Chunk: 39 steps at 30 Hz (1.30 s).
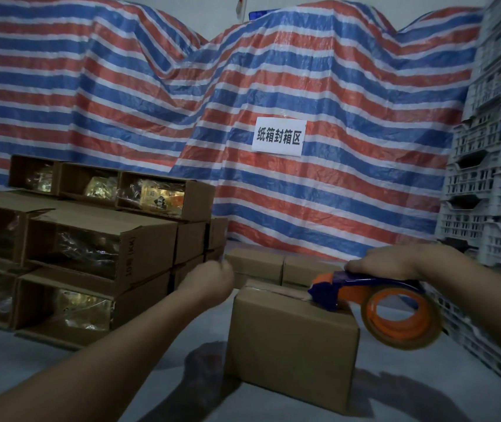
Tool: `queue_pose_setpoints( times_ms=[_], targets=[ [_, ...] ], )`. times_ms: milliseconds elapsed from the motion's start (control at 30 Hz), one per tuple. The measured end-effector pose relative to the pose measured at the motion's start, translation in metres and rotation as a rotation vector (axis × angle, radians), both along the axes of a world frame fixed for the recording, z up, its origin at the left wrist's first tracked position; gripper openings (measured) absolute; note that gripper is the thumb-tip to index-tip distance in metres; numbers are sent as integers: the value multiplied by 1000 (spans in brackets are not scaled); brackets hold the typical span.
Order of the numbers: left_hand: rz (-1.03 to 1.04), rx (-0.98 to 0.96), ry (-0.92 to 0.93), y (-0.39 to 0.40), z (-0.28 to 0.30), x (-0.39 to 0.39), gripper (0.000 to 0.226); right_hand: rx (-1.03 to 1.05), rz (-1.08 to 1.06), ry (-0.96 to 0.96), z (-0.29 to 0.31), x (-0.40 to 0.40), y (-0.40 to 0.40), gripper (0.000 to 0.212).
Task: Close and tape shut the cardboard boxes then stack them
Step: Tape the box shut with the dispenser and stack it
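Indoors, under dim light, a closed box (292,345) stands on a pale grey desk (158,354), casting dark shadows across the bare surface. The right hand (392,263) grips the handle of an orange-and-blue tape gun (374,303), fingers curled over it, its blade end resting on the box's top seam while the roll hangs off the near right corner. The left hand (212,278) hovers apart from the box to its left, blurred, fingers apparently clenched on nothing. More sealed boxes (282,266) sit just behind. Stacked open cartons (90,248) with plastic-wrapped goods fill the left of the desk. A red, white and blue striped tarpaulin (182,86) drapes the whole backdrop, bearing a white paper sign (279,136) in Chinese characters. Pale plastic crates (493,147) tower along the right side.
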<state>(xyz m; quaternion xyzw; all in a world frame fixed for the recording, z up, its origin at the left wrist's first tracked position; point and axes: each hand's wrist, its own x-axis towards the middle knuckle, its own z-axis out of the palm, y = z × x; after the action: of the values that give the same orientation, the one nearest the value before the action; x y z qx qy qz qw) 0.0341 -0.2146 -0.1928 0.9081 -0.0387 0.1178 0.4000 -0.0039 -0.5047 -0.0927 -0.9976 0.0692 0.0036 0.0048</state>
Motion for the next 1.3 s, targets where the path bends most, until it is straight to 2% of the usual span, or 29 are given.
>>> queue_pose_setpoints(
  times_ms=[67, 100, 133, 200, 233, 300, 600, 733, 833, 967, 1033, 1133, 1200, 1300],
  targets=[
    [-28, 119, -342, -9, 5, -13, 35, 25, 10, 22, 1, 0, 1, 44],
    [-134, 157, -412, -16, 7, -22, 30, 35, 17, 37, 1, 1, 2, 44],
    [-255, 218, -419, -24, 6, -31, 32, 41, 23, 49, 2, 1, 3, 44],
    [-402, 433, -353, -39, 1, -44, 57, 47, 21, 54, 2, 2, 3, 44],
    [-418, 560, -341, -44, -4, -46, 68, 47, 19, 50, 2, 2, 2, 45],
    [-393, 708, -377, -48, -11, -49, 75, 44, 22, 36, 2, 1, 0, 46],
    [-366, 702, -420, -47, -18, -48, 68, 178, 22, -21, 2, -24, -38, 47],
    [-375, 668, -452, -46, -18, -49, 71, 150, -2, -33, -16, -37, -65, 50],
    [-389, 655, -409, -47, -14, -51, 76, 221, 8, -69, -33, -37, -67, 43],
    [-342, 645, -337, -62, 2, -53, 66, 338, 36, -114, -44, -41, -69, 40],
    [-328, 647, -349, -74, 7, -55, 75, 388, 50, -122, -47, -43, -69, 41],
    [-428, 683, -358, -95, 6, -63, 88, 406, 77, -94, -49, -47, -67, 40],
    [-530, 695, -343, -107, 0, -69, 83, 389, 81, -79, -50, -48, -66, 43],
    [-538, 708, -418, -111, -9, -71, 72, 383, 99, -92, -52, -49, -69, 42]
  ],
)
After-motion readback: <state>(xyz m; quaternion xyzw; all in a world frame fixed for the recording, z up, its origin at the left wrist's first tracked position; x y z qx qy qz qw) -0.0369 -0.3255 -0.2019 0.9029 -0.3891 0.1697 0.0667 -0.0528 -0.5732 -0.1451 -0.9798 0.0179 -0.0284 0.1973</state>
